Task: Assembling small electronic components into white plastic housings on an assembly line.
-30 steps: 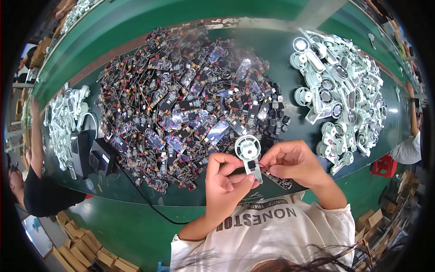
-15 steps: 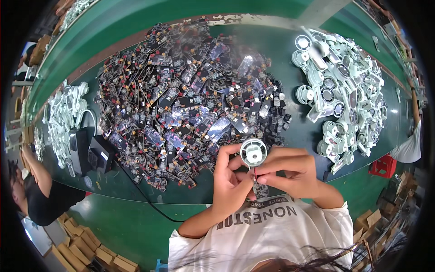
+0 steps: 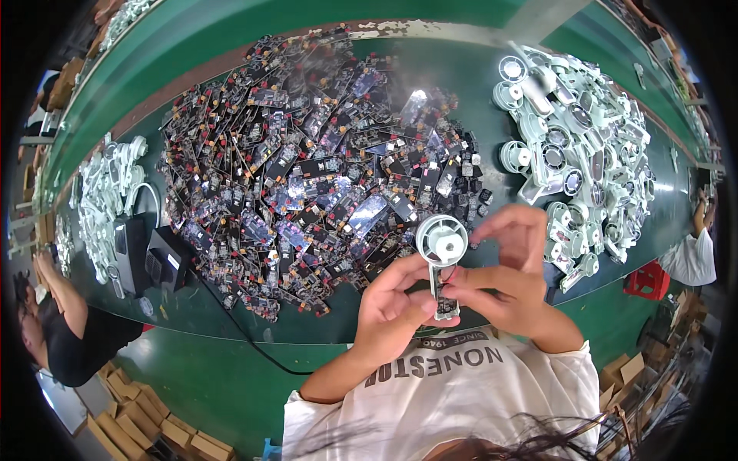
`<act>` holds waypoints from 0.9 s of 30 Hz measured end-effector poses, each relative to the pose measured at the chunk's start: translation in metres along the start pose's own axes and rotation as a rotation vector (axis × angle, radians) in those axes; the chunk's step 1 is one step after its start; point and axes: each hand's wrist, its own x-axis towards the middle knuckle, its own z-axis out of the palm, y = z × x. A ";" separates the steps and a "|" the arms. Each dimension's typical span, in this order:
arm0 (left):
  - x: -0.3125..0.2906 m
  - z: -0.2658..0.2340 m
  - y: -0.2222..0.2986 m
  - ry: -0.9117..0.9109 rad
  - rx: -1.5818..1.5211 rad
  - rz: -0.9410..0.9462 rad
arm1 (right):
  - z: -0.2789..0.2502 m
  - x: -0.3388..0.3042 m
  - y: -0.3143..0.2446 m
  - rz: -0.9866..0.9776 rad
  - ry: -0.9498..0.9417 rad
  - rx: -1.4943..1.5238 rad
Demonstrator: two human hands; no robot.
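A pale handheld fan shell (image 3: 442,239), with a round ringed head and a narrow handle, is held in front of my chest, head pointing away from me. Its handle is gripped low down by the fingers of my left hand (image 3: 393,311), which are closed around it. A small dark circuit board (image 3: 446,309) shows at the handle's near end. The thumb and a finger of my right hand (image 3: 511,288) pinch at a thin red wire (image 3: 450,273) beside the handle, while other fingers are raised and bent. Exactly how the wire's end sits is hidden by the fingertips.
A large heap of circuit boards with wires (image 3: 307,177) covers the table's middle. Pale fan shells pile up at right (image 3: 584,154) and at left (image 3: 108,207). Black box-shaped devices (image 3: 169,257) with a cable (image 3: 242,330) stand left. A co-worker (image 3: 77,330) sits at far left.
The fan shell has shifted slightly right and turned, showing more of its handle. My right hand's upper fingers have lifted away from the fan head; its thumb stays by the red wire.
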 end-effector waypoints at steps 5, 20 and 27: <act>-0.001 0.004 0.000 0.066 0.285 0.163 | 0.002 0.001 -0.002 0.178 -0.142 0.206; 0.005 0.020 0.002 0.143 0.501 0.093 | -0.018 0.005 0.007 -0.371 -0.151 -0.469; 0.008 0.016 0.001 0.171 0.476 0.045 | -0.003 0.006 0.004 -0.469 -0.082 -0.556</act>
